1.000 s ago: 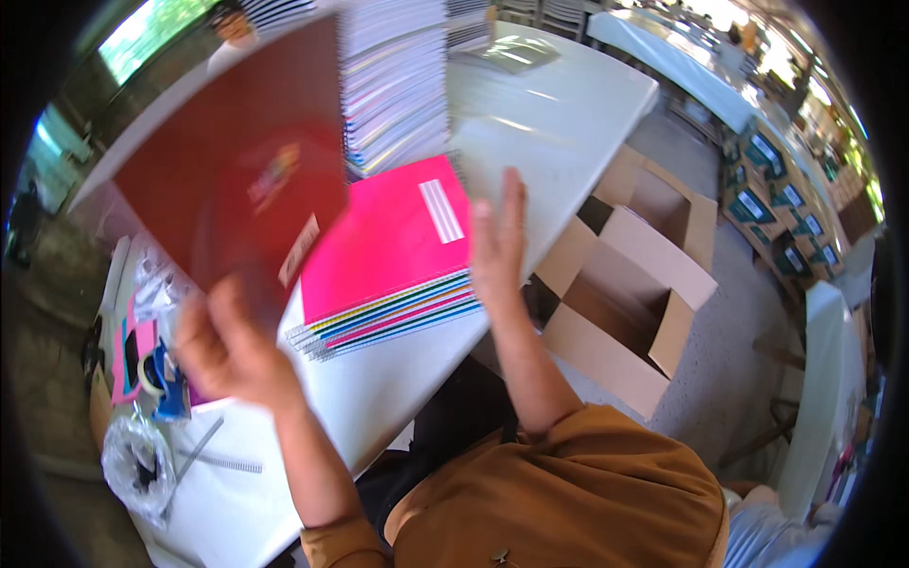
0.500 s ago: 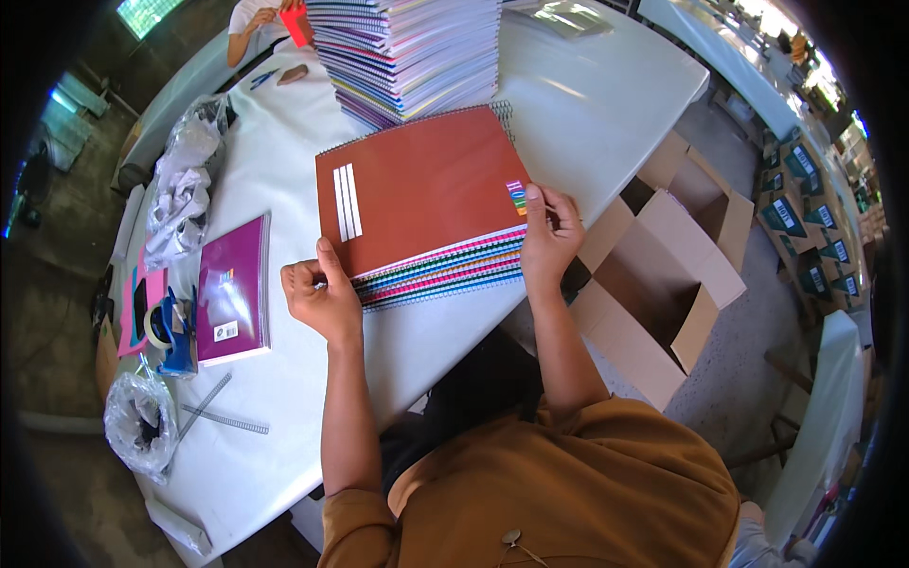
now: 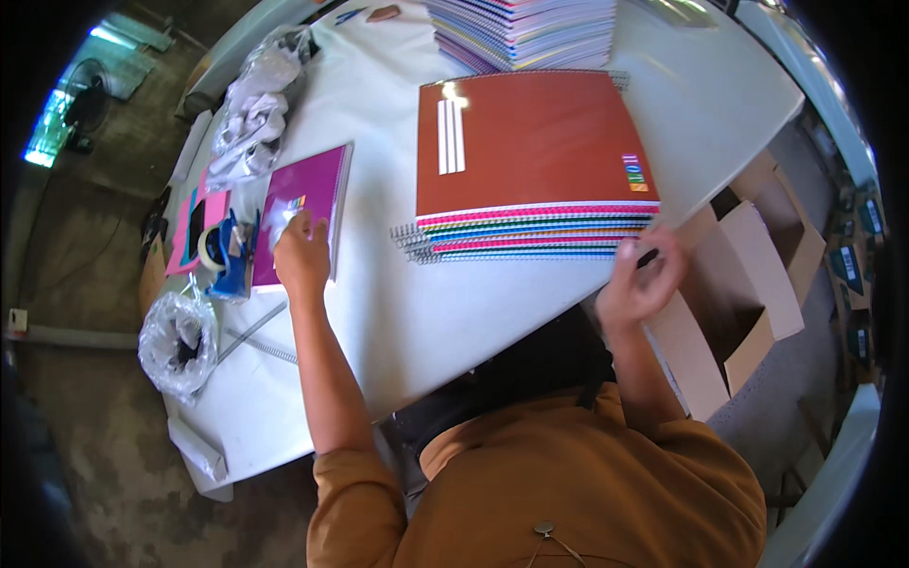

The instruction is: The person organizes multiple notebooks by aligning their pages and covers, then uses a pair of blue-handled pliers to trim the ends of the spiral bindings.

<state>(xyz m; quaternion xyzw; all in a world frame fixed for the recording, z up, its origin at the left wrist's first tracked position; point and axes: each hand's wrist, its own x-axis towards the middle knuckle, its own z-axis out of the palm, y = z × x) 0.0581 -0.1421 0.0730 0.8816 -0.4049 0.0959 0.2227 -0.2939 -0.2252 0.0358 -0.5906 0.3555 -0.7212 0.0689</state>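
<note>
A stack of spiral-bound notebooks with a brown cover point(image 3: 544, 142) on top lies in front of me, its coloured page edges and wire coils facing my side. My right hand point(image 3: 644, 279) is just off the stack's near right corner, fingers loosely curled and apart, holding nothing. To the left, my left hand point(image 3: 303, 251) is over a purple spiral notebook point(image 3: 327, 185). Its fingers are bent and blurred, so whether they grip the cover I cannot make out. A bright glare on the purple cover shows beside the fingertips.
A taller notebook pile point(image 3: 530, 38) stands behind the stack. At left are a blue tape dispenser point(image 3: 230, 265), crumpled clear plastic point(image 3: 251, 133), a plastic-wrapped roll point(image 3: 178, 346) and loose wire coils point(image 3: 270, 348). Open cardboard boxes point(image 3: 729, 284) sit beyond the table's right edge.
Both hands have let go of the brown-covered notebook, which now rests on the stack. My left hand has moved left to the purple notebook; the right has drawn slightly back. The view has shifted left.
</note>
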